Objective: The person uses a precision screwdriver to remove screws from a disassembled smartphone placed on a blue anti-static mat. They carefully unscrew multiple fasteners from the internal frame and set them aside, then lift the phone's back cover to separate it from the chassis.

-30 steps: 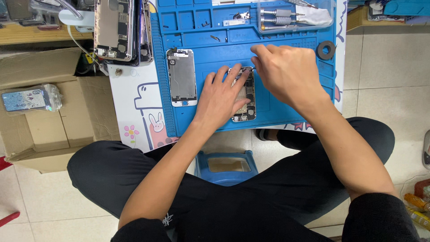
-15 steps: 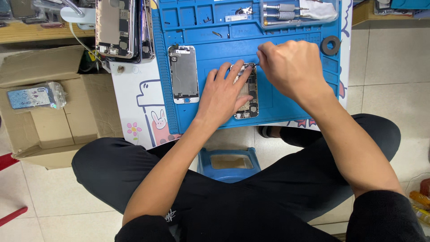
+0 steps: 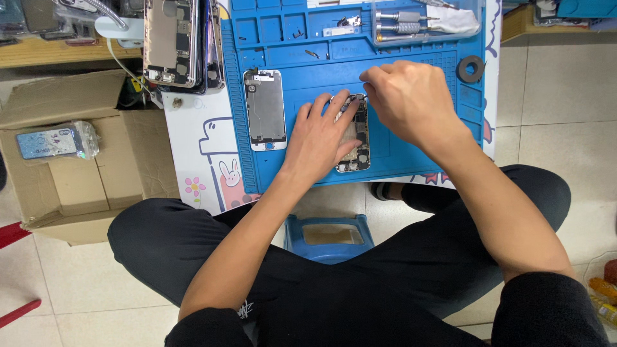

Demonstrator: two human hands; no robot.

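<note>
bright, even indoor light falls from above, with soft shadows under the hands [image 3: 360,122] on the mat [image 3: 411,154]. focus is sharp, and edges bend slightly.

The left hand [image 3: 319,136] lies flat over most of the opened phone [image 3: 357,142], hiding its left half. The right hand [image 3: 406,103], at one o'clock from it, covers the phone's top edge; whatever its fingertips pinch is too small to tell. At twelve o'clock the blue mat [image 3: 418,144] and the tool tray [image 3: 425,22] are cut off by the top edge.
</note>
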